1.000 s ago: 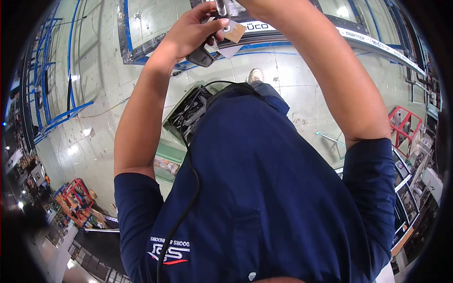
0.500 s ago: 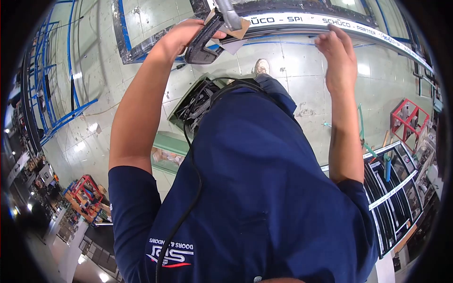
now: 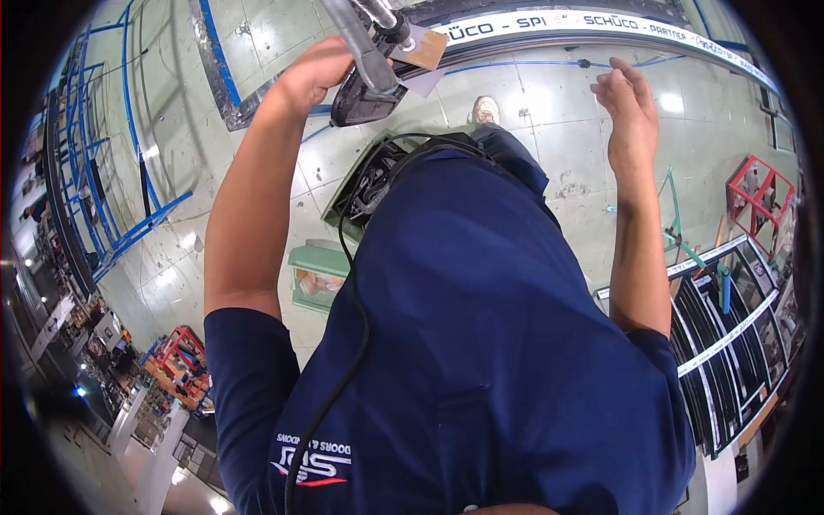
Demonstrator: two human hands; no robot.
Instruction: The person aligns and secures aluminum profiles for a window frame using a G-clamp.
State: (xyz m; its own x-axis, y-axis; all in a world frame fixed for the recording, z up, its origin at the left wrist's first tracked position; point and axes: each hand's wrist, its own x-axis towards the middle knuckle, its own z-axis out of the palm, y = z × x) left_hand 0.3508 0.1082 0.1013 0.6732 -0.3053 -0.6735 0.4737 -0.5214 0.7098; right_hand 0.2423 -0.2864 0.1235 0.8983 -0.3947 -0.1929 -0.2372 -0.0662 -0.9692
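At the top left, my left hand (image 3: pixel 319 74) is closed round a metal clamp (image 3: pixel 367 53), its fingers partly hidden behind the clamp's bar. The clamp's threaded screw presses near a brown pad (image 3: pixel 424 50) at the end of a long dark frame profile (image 3: pixel 549 47). White tape (image 3: pixel 515 27) printed "SCHÜCO - SPI" runs along that profile. A black end piece (image 3: pixel 365 110) shows beneath the clamp. To the right, my right hand (image 3: pixel 631 116) hangs in the air just on my side of the profile. Its fingers are loosely bent and apart, holding nothing.
Below the clamp stands a green bin (image 3: pixel 342 215) of black parts, with a second green bin (image 3: pixel 302 296) nearer me. Blue metal racks (image 3: pixel 137 206) are at the left. Stacked black frames (image 3: pixel 730 335) and a red stand (image 3: pixel 760 197) are at the right. A black cable (image 3: pixel 365 335) hangs down my front.
The clamp has turned, so its grey bar now crosses over the black end piece. My right hand has drawn slightly back and right from the profile. The view has shifted a little.
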